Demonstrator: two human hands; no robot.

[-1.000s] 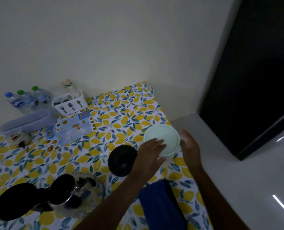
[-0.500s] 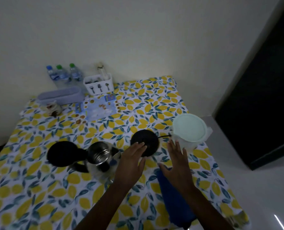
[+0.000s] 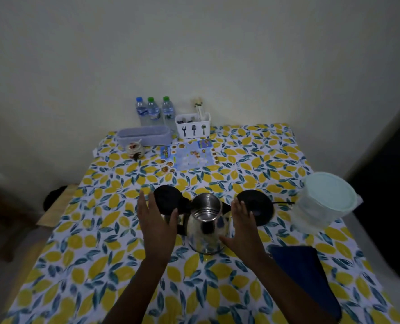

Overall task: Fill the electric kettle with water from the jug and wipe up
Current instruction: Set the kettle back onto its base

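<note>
**Hands flank the open kettle; jug left at the table's right edge**

Left hand [image 3: 155,226]: open, fingers spread and straight, palm turned toward the kettle; holds nothing. It stands just beside the handle side, in front of the flipped-back lid [image 3: 167,202].

Right hand [image 3: 244,226]: open, fingers loosely spread, thumb low against or just beside the kettle wall; contact cannot be confirmed.

Change, head view: a second ago both hands were on the jug; half a second ago they hovered over the base and cloth. Now they bracket the kettle, and the jug stands alone. Judgement: the step in hand is taking or steadying the kettle ahead of pouring; no water can be made out inside it, so filling is probably still to do.

Kettle [image 3: 206,224]: polished steel, rounded and widening downward, mirror surface reflecting the cloth print; mouth open, lid black and round. It stands on the table, off its base.

Base [image 3: 256,206]: flat black disc, cord trailing right.

Jug [image 3: 325,202]: translucent plastic, ribbed wall, pale green round lid fitted on; right of the base, near the table edge.

Cloth [image 3: 306,277]: dark blue, soft, folded; front right, untouched.

Tablecloth [image 3: 100,265]: smooth, lemon-and-leaf print.
</note>
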